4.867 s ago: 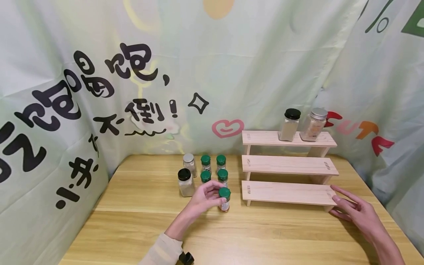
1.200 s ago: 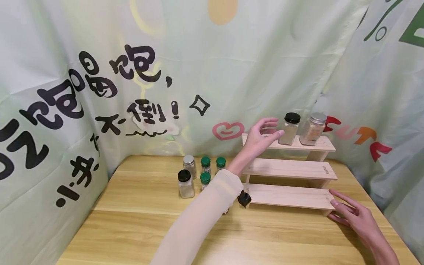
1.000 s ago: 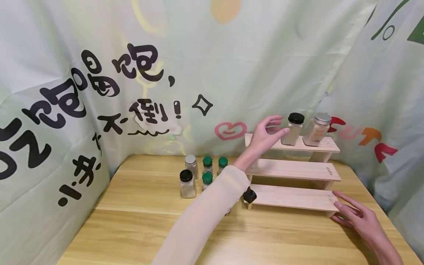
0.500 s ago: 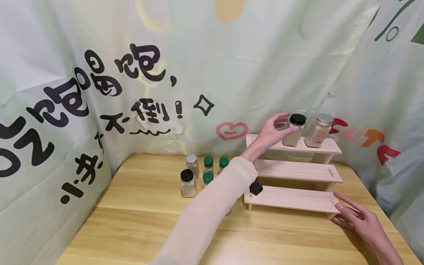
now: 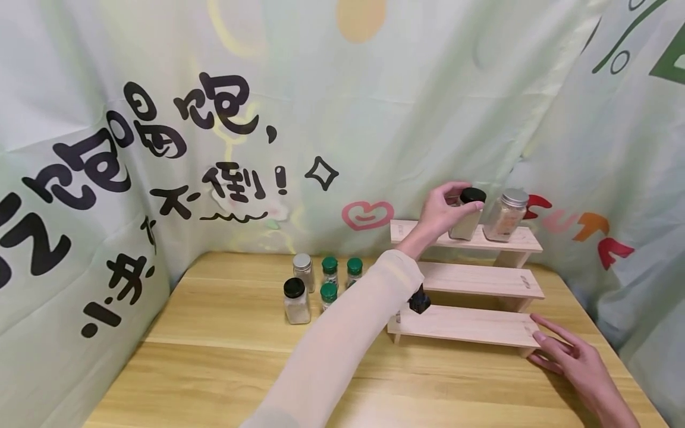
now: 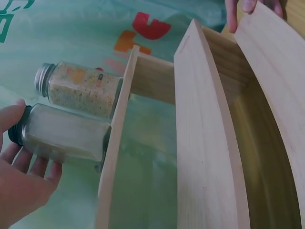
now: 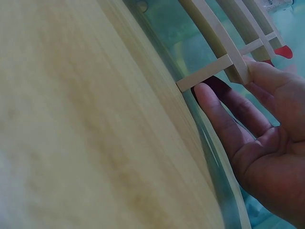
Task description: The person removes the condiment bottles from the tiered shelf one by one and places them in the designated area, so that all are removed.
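Observation:
On the top step of a three-step wooden spice rack stands a clear jar with a black lid, pale powder inside. My left hand holds this jar near its lid, the thumb in front and the fingers behind; in the left wrist view the thumb lies against the lid. To its right stands a silver-lidded jar with pale, grainy contents. My right hand grips the right end of the bottom step; in the right wrist view, its fingers touch the rack's end leg.
Left of the rack, green-lidded jars, another silver-lidded jar and another black-lidded jar stand on the wooden table. My left sleeve hides part of this group. A printed curtain hangs behind.
My left hand has gone from a green-lidded jar on the table up to the top step. Over the last second its fingers have closed on the black-lidded jar. The right hand stays at the rack.

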A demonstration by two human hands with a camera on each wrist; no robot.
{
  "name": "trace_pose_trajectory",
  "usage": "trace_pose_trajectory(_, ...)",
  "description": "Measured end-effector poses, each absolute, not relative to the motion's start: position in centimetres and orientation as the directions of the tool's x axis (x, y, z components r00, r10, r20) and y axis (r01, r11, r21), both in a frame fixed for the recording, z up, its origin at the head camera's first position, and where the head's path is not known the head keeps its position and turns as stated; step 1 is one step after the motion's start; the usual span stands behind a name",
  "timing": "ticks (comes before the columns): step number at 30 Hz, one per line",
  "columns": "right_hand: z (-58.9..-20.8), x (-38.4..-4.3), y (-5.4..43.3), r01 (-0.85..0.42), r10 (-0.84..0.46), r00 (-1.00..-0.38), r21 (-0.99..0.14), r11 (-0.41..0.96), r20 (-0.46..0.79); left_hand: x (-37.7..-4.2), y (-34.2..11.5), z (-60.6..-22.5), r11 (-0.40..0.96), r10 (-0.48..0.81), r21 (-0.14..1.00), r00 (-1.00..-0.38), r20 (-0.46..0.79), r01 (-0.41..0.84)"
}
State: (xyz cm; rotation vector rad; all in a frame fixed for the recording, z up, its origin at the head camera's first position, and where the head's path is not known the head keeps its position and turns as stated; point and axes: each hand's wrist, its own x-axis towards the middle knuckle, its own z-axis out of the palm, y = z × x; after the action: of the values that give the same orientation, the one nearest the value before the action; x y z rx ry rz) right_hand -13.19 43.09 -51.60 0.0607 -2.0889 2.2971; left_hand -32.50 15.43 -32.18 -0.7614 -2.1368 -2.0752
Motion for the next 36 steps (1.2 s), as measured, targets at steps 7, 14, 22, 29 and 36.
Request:
trace_pose_trajectory(7,-51.4,-13.1,43.0,-0.082,-0.019,-0.996,-0.994,-0.071,0.084,-32.5,15.6,-32.1,0.028,0.217,0.922,-0.903,0.371,0.385)
trace_pose_trajectory(14,-51.4,-13.2,43.0,-0.082,-0.014,-0.996,-0.994,-0.076,0.083,-32.3,15.2,-31.5,0.022,0.199,0.927,-0.911,0.362,0.374)
trace_pose_trajectory(22,-51.4,-13.2,43.0,-0.095,-0.031,-0.995,-0.991,-0.096,0.099,-31.8,13.5,-30.8,-0.039,0.225,0.928,-0.902,0.369,0.37)
trace_pose_trajectory(29,-51.3,-13.2,43.1,-0.096,-0.031,-0.995,-0.991,-0.098,0.1,-30.9,11.6,-30.5,-0.059,0.261,0.934,-0.898,0.356,0.353)
trace_pose_trajectory(36,-51.3,-13.1,43.3,-0.089,-0.036,-0.995,-0.991,-0.099,0.093,-29.0,9.8,-29.6,-0.105,0.315,0.933,-0.878,0.36,0.345)
